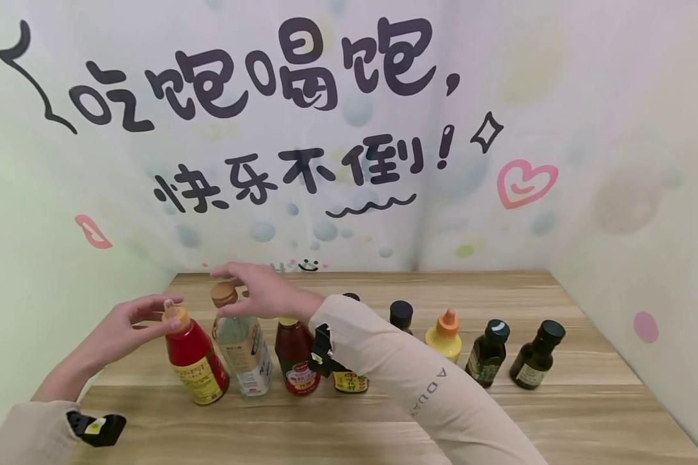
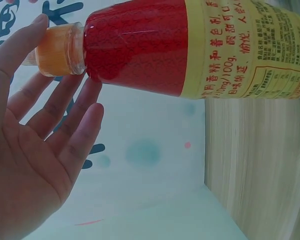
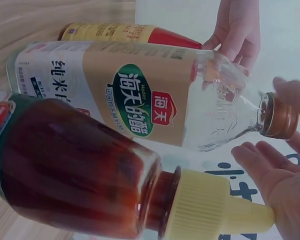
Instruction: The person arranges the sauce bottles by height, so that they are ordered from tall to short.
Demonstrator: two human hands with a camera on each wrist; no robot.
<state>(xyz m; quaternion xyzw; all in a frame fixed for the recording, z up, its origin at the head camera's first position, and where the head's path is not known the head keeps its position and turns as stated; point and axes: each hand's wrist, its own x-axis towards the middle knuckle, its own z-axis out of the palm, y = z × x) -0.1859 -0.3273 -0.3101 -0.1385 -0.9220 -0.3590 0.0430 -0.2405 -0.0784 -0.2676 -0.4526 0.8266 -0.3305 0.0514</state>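
Observation:
In the head view my left hand (image 1: pixel 116 329) is at the neck of a red squeeze bottle (image 1: pixel 194 358) with a yellow label. Its thumb and fingers spread around the orange cap (image 2: pixel 55 50); whether they touch it I cannot tell. My right hand (image 1: pixel 267 290) reaches over a clear glass vinegar bottle (image 1: pixel 244 355). Around that bottle's brown cap (image 3: pixel 281 117) the fingers are parted, and a gap shows between cap and fingertips in the right wrist view. Just right of it stands a dark red sauce bottle (image 1: pixel 293 361) with a pale yellow nozzle cap (image 3: pixel 205 205).
Right of these, a yellow-labelled bottle (image 1: pixel 351 382) is partly behind my right sleeve. Farther right stand a black-capped bottle (image 1: pixel 401 315), a yellow squeeze bottle (image 1: pixel 444 339) and two dark bottles, one left (image 1: pixel 486 355), one right (image 1: pixel 535 358). Printed walls enclose the wooden table (image 1: pixel 256 433).

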